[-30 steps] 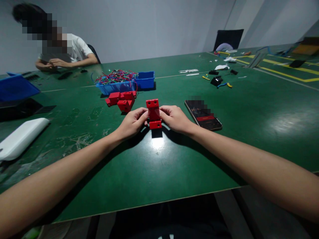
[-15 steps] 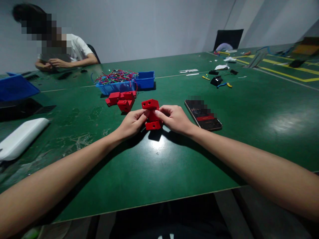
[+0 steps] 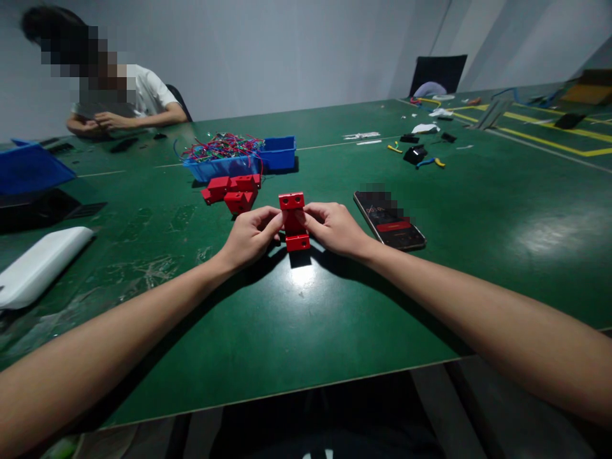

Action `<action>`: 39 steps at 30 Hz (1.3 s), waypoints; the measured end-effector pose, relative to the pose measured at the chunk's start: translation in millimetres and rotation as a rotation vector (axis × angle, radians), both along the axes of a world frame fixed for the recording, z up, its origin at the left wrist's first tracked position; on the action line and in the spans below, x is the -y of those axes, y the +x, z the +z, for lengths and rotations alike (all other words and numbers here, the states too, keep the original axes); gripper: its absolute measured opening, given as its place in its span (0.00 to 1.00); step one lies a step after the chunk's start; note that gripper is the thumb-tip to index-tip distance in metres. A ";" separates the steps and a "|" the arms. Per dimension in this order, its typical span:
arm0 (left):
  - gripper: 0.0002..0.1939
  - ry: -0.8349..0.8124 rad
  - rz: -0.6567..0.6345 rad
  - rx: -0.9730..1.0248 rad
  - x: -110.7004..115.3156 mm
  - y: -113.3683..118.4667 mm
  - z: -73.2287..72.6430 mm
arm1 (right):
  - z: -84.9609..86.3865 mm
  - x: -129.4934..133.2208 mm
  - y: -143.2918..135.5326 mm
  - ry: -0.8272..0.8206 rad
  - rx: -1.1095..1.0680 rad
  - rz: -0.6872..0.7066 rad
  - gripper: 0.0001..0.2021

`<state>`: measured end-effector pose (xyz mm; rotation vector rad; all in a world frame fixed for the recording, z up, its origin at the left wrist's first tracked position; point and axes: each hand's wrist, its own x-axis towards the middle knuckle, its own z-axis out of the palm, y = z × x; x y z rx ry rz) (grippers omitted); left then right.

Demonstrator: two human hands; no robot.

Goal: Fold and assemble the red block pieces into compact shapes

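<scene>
red block (image 3: 294, 222) pinched by left hand (image 3: 251, 237) and right hand (image 3: 335, 228), both grips closed to its width | over worktop (image 3: 306, 344), well in from near edge | sides held, presumably so holed ends are left uncovered | red parts (image 3: 240, 201) grouped beyond left hand, likely for reach

Red block (image 3: 294, 223) being turned square-on again.
Between the left hand (image 3: 249, 236) and the right hand (image 3: 338, 229), the slant of half a second ago is being undone: the two-holed upper end (image 3: 291, 201) is being swung round from leftward to face the viewer, and the lower end (image 3: 297, 243) is being carried slightly rightward.
</scene>
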<state>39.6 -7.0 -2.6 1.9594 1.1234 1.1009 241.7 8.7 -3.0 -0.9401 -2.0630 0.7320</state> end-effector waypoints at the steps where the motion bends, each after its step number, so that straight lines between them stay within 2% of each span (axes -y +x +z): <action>1: 0.24 0.004 0.006 0.000 0.1 0.0 -0.2 | 0.1 0.0 0.2 -0.003 0.004 0.000 0.17; 13: 0.20 0.119 0.098 -0.021 0.6 -1.0 -3.8 | -0.4 0.5 -1.1 0.026 0.024 0.007 0.14; 22: 0.20 0.089 0.081 0.000 0.7 -0.2 -3.3 | -0.8 0.6 -0.6 0.045 0.036 -0.018 0.15; 30: 0.19 0.172 0.115 -0.043 2.8 1.6 -3.9 | -0.4 -0.1 -1.1 0.012 0.086 -0.070 0.13; 39: 0.15 0.245 0.093 -0.090 3.1 0.6 -4.9 | -1.7 -1.9 -1.8 -0.010 0.139 -0.100 0.14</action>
